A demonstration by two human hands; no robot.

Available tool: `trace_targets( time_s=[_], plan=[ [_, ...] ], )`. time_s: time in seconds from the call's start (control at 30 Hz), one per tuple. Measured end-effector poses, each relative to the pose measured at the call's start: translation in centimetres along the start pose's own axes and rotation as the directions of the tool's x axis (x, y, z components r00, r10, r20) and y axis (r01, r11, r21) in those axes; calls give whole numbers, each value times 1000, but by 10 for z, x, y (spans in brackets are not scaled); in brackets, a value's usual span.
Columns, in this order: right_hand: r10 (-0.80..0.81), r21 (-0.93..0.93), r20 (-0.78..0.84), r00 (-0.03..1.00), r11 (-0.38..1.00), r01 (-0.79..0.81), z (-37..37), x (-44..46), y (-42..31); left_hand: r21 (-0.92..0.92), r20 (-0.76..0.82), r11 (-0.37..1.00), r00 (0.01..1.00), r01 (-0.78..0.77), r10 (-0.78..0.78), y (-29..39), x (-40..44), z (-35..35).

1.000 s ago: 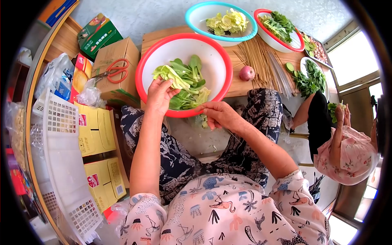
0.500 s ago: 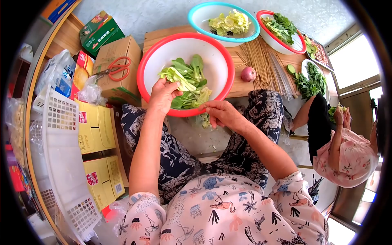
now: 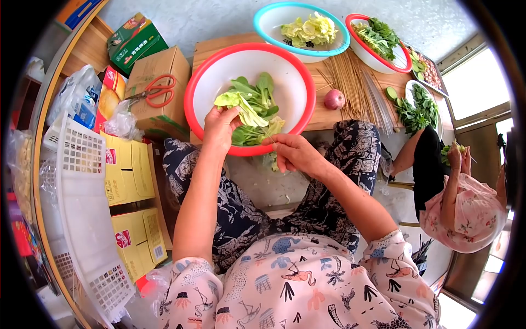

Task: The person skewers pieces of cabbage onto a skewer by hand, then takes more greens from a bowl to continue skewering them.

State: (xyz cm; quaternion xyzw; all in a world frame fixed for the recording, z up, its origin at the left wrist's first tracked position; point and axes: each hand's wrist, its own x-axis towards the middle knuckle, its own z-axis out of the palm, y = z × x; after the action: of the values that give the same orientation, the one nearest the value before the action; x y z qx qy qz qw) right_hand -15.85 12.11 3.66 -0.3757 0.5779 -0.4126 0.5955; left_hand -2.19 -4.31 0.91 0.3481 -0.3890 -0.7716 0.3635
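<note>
Wooden worktop [image 3: 324, 122] at upper centre carries a red-rimmed basin [image 3: 291, 90]. Pale green leaf [image 3: 241, 108]: located above the basin's near side, gripped between the thumb and fingers of the left hand [image 3: 218, 125]. Right hand [image 3: 293, 152]: positioned at the near rim, fingers pinched on what appears to be a thin stick [image 3: 269, 137]. Over the last second, both hands have shifted only slightly and the leaf stays in the left grip; handling of this leaf therefore appears to be still in progress. Darker green leaves [image 3: 266, 86] lie below it in the basin. To the right, an onion [image 3: 335, 99] rests beside loose sticks [image 3: 356, 82]; a blue-rimmed basin [image 3: 268, 22] stands behind. To the left, scissors [image 3: 159, 92] lie on a carton [image 3: 171, 63]. At far right, another person's hands [image 3: 459, 156] hold greens.
</note>
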Motion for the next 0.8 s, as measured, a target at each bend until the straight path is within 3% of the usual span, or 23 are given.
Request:
trace_targets(
  time_s=[0.33,0.6,0.8],
  plan=[
    [12,-3,-8,1000,1000,-12,3,-7,-8,13,-46,999,998,-45,45,1,0,1],
    [56,31,-1,998,998,-56,1,-12,-17,106,68,994,998,-19,12,1,0,3],
    [40,55,11,999,998,-41,2,-9,-16,57,33,998,999,-6,4,2,-2,5]
  ],
)
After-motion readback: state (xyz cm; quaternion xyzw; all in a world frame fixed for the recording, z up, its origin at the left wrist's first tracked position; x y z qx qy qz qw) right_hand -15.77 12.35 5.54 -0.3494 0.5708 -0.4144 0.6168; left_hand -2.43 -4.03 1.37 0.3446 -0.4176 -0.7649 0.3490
